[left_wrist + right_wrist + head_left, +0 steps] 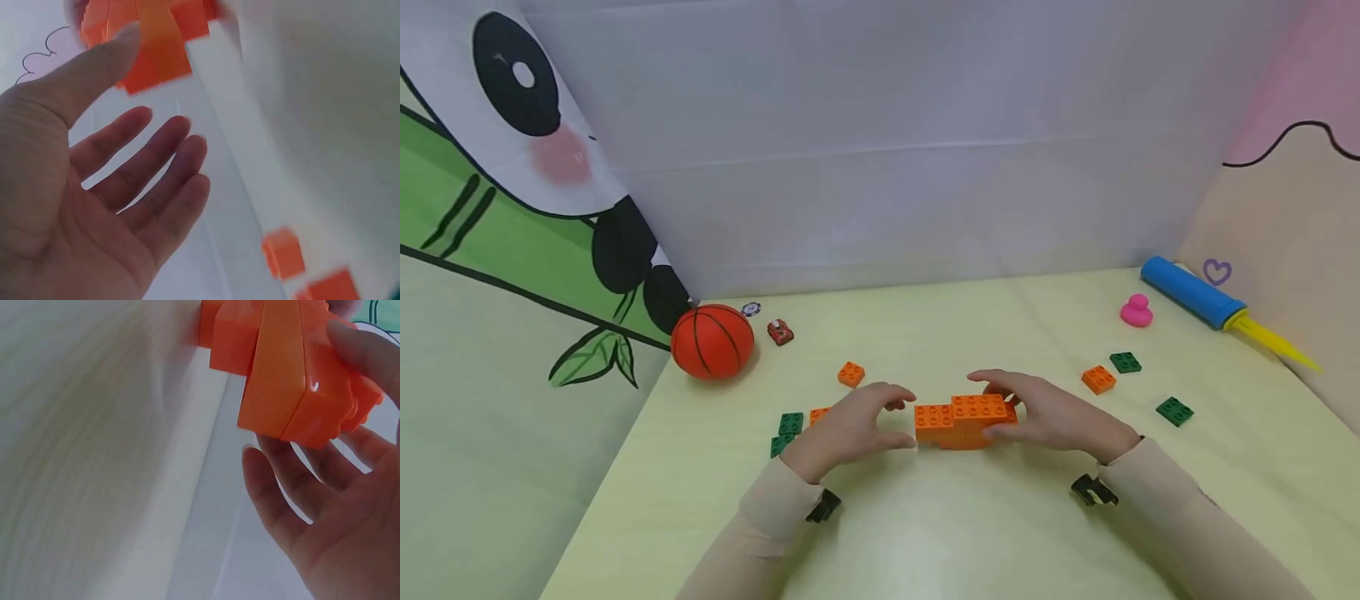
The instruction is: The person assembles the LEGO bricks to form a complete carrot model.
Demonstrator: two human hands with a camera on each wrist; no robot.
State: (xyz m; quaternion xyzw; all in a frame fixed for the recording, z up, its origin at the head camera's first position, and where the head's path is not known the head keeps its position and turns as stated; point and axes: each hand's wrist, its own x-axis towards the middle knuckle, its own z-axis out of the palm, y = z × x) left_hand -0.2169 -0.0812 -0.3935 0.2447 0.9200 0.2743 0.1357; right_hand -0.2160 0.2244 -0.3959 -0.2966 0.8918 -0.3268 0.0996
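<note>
Several orange toy building bricks [966,421] are joined in a stepped block in the middle of the head view. My right hand [1048,417] pinches its right end, thumb on the near side and fingers behind. In the right wrist view the smooth undersides of the joined bricks [281,369] show, with the thumb against one side. My left hand [857,425] is at the block's left end, thumb and fingers spread apart. The left wrist view shows this hand's fingers [165,156] loosely extended and nothing in the palm, while the thumb overlaps the orange block.
A loose orange brick [851,374] lies behind my left hand, with green bricks [791,423] beside it. To the right are another orange brick [1098,380] and green bricks [1175,411]. Farther back stand a small basketball [712,342], a red toy car [780,332], a pink toy [1137,311] and a blue-yellow pump [1195,292].
</note>
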